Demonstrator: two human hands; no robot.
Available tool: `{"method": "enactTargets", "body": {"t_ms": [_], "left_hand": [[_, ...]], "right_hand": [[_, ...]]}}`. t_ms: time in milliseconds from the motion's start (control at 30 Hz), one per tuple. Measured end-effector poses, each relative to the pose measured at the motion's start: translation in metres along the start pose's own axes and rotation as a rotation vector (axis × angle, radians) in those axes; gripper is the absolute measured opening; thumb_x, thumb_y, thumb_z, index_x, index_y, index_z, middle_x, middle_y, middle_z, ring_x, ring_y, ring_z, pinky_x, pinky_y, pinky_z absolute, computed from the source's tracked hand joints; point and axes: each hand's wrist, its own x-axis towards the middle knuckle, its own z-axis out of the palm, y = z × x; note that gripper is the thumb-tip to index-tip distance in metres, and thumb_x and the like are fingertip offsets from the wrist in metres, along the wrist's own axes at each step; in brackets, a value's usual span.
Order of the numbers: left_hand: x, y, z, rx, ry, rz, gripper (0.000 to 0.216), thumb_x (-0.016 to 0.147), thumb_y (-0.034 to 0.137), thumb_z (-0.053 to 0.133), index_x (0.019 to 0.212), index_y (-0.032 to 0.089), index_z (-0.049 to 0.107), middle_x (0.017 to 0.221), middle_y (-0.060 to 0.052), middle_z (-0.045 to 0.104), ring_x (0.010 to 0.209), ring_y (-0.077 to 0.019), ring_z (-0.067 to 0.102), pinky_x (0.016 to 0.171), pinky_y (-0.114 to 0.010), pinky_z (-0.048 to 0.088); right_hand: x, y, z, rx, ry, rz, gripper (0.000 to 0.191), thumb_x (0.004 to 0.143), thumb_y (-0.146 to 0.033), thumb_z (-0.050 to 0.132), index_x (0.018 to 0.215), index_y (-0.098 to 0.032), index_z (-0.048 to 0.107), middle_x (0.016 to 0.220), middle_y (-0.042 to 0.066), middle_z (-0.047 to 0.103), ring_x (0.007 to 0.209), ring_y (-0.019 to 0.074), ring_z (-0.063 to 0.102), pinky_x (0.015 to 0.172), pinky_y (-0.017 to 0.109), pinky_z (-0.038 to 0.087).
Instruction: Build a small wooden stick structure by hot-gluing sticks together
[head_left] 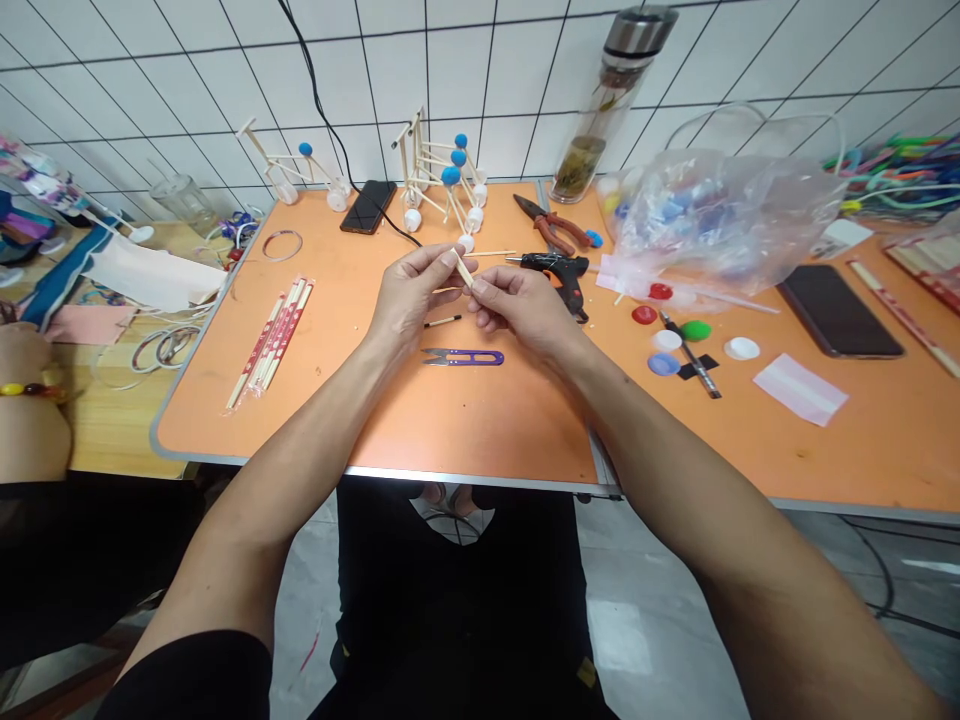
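My left hand [407,296] and my right hand [526,306] meet over the orange table, fingers closed in a pinch. Between them is a short pale wooden stick [463,270], held at its two ends. Below the hands lie purple-handled thread snips [480,357] and a short stick piece with dark ends [442,321]. A black glue gun [568,280] rests just beyond my right hand, with orange-handled pliers [559,228] behind it. Past my left hand stands a stick model [442,185] with blue and white caps.
Packaged chopsticks [271,345] lie at left, a smaller stick model [289,165] and a phone [369,207] behind. At right are a glass bottle [592,130], a plastic bag [720,220], loose caps [742,348], a pen [694,362] and another phone [840,310]. Another person's arm [30,420] shows at far left.
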Motion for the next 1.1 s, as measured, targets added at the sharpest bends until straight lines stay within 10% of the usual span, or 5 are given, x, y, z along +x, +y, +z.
{"method": "enactTargets", "body": {"t_ms": [233, 1100], "left_hand": [[0.0028, 0.0002, -0.0031, -0.012, 0.006, 0.011, 0.038, 0.087, 0.049, 0.103, 0.111, 0.024, 0.086, 0.110, -0.006, 0.090, 0.099, -0.0202, 0.087, 0.087, -0.029, 0.067], [0.0042, 0.0010, -0.0006, 0.065, 0.083, 0.013, 0.034, 0.087, 0.040, 0.099, 0.077, 0.022, 0.073, 0.077, -0.002, 0.078, 0.069, -0.0122, 0.071, 0.064, -0.022, 0.058]], "right_hand": [[0.0008, 0.0009, -0.0032, 0.217, -0.037, 0.140, 0.054, 0.074, -0.058, 0.110, 0.083, -0.021, 0.072, 0.079, -0.001, 0.073, 0.059, 0.0068, 0.059, 0.052, 0.017, 0.051], [-0.0009, 0.0015, 0.0035, -0.182, 0.100, -0.105, 0.036, 0.094, -0.047, 0.099, 0.085, -0.022, 0.075, 0.077, 0.000, 0.076, 0.058, 0.0106, 0.062, 0.056, 0.024, 0.055]]}}
